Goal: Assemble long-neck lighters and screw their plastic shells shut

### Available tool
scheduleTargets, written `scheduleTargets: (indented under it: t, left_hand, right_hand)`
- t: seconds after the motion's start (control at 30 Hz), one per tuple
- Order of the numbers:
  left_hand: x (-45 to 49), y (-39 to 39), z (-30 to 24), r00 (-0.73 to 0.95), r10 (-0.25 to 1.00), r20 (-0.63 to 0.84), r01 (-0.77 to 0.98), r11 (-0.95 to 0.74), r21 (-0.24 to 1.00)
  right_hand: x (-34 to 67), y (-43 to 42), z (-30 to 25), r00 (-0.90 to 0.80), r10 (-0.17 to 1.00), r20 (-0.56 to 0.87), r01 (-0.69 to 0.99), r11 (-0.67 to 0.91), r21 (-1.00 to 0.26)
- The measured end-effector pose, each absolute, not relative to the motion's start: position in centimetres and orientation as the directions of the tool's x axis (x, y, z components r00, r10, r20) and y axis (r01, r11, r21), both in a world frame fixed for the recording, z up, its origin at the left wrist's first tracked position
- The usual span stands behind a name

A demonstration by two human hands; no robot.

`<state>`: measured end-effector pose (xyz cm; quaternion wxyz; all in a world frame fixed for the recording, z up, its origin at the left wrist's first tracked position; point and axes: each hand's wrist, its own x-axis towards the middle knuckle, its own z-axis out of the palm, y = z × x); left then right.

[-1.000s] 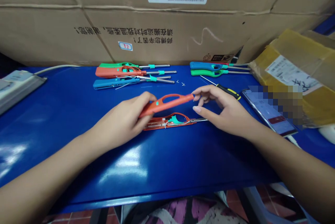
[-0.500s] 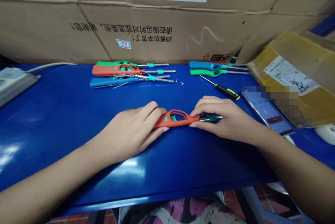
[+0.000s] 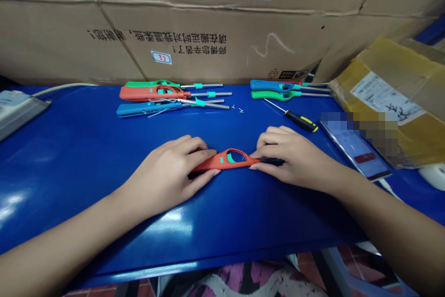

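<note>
An orange long-necked gas lighter (image 3: pixel 208 162) lies crosswise just above the blue table, its looped trigger guard in the middle with a turquoise trigger inside. My left hand (image 3: pixel 170 169) is closed around the handle end, thumb below and fingers above. My right hand (image 3: pixel 295 153) pinches the lighter's front end where the neck begins. The neck looks dark and is partly hidden by my right fingers. Beyond my hands, several similar lighters lie in a group at the left, among them an orange lighter (image 3: pixel 135 93) and a blue lighter (image 3: pixel 139 109).
At the back right lie a blue lighter (image 3: pixel 266 85) and a green lighter (image 3: pixel 264 95), beside a black-and-yellow screwdriver (image 3: pixel 301 121). A phone (image 3: pixel 358 148) and a taped carton (image 3: pixel 378 84) stand at the right. A large cardboard box (image 3: pixel 194 23) walls off the back; a power strip (image 3: pixel 21 111) is far left.
Both hands and the orange lighter have shifted slightly left. The trigger guard's doubled outline now looks like a single loop. The bright metal neck no longer shows clearly.
</note>
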<state>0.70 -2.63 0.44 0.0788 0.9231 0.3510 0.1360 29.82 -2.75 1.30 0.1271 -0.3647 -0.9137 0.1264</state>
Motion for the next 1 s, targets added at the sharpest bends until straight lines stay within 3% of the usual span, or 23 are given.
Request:
scheduleTargets:
  t: [0.3,0.5,0.6,0.8,1.0]
  left_hand:
    - [0.4,-2.6,0.7,0.729,0.672,0.130,0.657,-0.740,0.145]
    - [0.7,-3.1,0.6,0.774,0.612,0.163,0.630,-0.771,-0.098]
    - [0.8,-3.1,0.7,0.811,0.556,0.182,0.582,-0.795,-0.168]
    - [0.8,-2.7,1.0,0.811,0.548,0.205,0.558,-0.830,0.011]
    - [0.9,-2.8,1.3,0.806,0.563,0.182,0.537,-0.826,0.172]
  right_hand:
    - [29.7,-2.8,0.5,-0.724,0.667,0.178,0.635,0.744,-0.209]
    - [29.0,-3.5,0.8,-0.765,0.612,0.202,0.623,0.782,-0.008]
    - [29.1,-3.4,1.0,-0.764,0.602,0.232,0.619,0.785,0.000]
    - [30.0,-2.7,1.2,-0.709,0.659,0.251,0.624,0.752,-0.213]
    - [29.7,-2.9,0.6,-0.710,0.645,0.284,0.586,0.764,-0.271]
